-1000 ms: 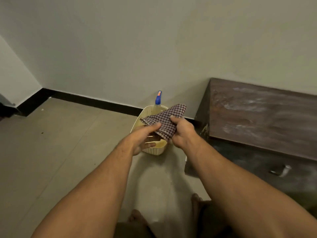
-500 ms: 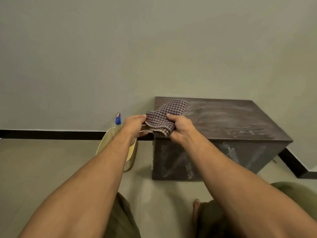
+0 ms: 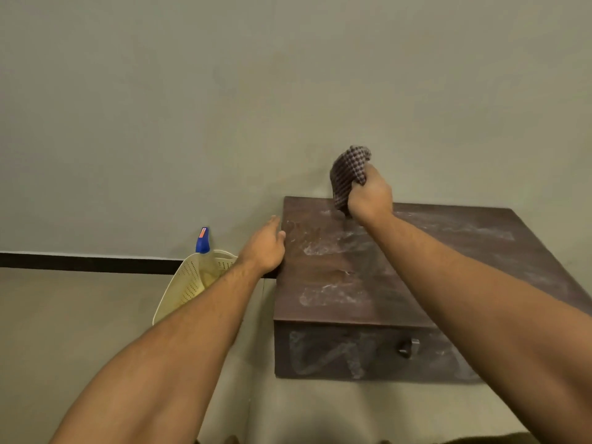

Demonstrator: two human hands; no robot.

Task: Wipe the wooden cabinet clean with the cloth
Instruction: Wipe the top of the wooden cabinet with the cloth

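Right hand (image 3: 368,197) grips the bunched cloth (image 3: 347,171) over the 11 o'clock corner of the cabinet (image 3: 416,267), left hand (image 3: 264,248) loose-fingered at its 9 o'clock edge; so wadded, it may smear the dust (image 3: 333,296) rather than lift it.

Cabinet (image 3: 448,251) right corner cut off, basket (image 3: 189,283) partly behind left forearm (image 3: 192,331), spray bottle (image 3: 202,243) body obscured.

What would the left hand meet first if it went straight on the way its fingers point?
The left hand has its fingers pointing forward along the left edge of the wooden cabinet, which they seem to touch. Straight on, it would probably meet the wall behind, though depth is hard to judge.
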